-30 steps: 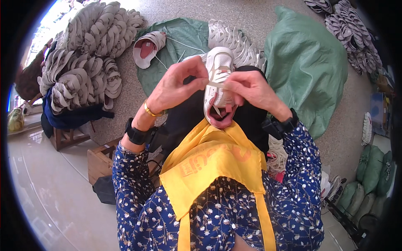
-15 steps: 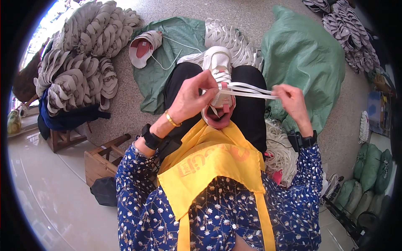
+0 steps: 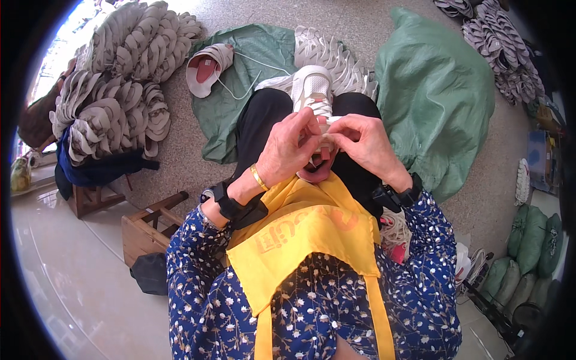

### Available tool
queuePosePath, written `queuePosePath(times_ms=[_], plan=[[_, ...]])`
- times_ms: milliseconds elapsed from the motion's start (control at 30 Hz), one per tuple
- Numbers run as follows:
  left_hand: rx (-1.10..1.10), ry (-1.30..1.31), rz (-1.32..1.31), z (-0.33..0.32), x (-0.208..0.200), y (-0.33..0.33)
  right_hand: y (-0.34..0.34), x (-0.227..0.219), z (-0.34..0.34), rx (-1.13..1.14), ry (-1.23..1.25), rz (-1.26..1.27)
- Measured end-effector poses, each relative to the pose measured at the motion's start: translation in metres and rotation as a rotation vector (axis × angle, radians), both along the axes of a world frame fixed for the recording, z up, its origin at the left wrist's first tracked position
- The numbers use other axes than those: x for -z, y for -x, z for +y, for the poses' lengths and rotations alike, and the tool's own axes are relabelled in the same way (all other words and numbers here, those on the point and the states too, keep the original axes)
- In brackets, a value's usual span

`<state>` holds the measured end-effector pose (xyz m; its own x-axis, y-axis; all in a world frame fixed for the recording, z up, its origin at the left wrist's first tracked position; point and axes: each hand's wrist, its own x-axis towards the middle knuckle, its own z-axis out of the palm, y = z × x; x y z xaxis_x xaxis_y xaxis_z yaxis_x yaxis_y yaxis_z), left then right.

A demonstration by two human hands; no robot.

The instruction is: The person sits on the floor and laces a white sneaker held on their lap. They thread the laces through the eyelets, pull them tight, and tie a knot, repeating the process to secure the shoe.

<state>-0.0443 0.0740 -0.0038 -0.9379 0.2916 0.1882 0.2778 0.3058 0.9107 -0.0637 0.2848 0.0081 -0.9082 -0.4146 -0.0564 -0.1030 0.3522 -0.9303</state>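
A white sneaker (image 3: pixel 312 87) with a pink lining rests between my knees, its toe pointing away from me and its opening near my yellow apron (image 3: pixel 300 225). Both hands meet over its tongue and upper eyelets. My left hand (image 3: pixel 288 144) is closed in a pinch, and my right hand (image 3: pixel 366 141) pinches from the other side, fingertips nearly touching. Between them a short bit of white shoelace (image 3: pixel 332 119) shows at the right fingers; the rest of the lace there is hidden by my hands.
An unfinished shoe upper (image 3: pixel 207 71) with a trailing lace lies on green sheeting (image 3: pixel 258 45), beside a row of laced uppers (image 3: pixel 330 51). A green sack (image 3: pixel 435 96) stands right. Bundled shoe pieces (image 3: pixel 129 54) fill the far left, above a wooden stool (image 3: pixel 144 231). White laces (image 3: pixel 393 231) lie by my right knee.
My right hand has come in from the right to meet the left over the shoe. The lace loops that were stretched between them no longer show. My left hand has shifted slightly.
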Motion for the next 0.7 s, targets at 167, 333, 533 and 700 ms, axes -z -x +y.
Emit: queuePosePath(times_ms=[167,333,533,700], plan=[[-0.063,0.194,0.27,-0.001,0.01,0.003,0.006,0.014,0.006,0.145,-0.134,0.084],[-0.1,0.177,0.264,0.0,0.015,0.005,0.007,0.015,0.002,0.211,-0.149,0.084],[-0.134,0.187,0.199,0.004,0.021,0.007,0.006,0.016,-0.004,0.217,-0.221,0.184],[-0.132,0.202,0.21,0.004,0.022,0.008,0.007,0.015,-0.007,0.234,-0.223,0.118]])
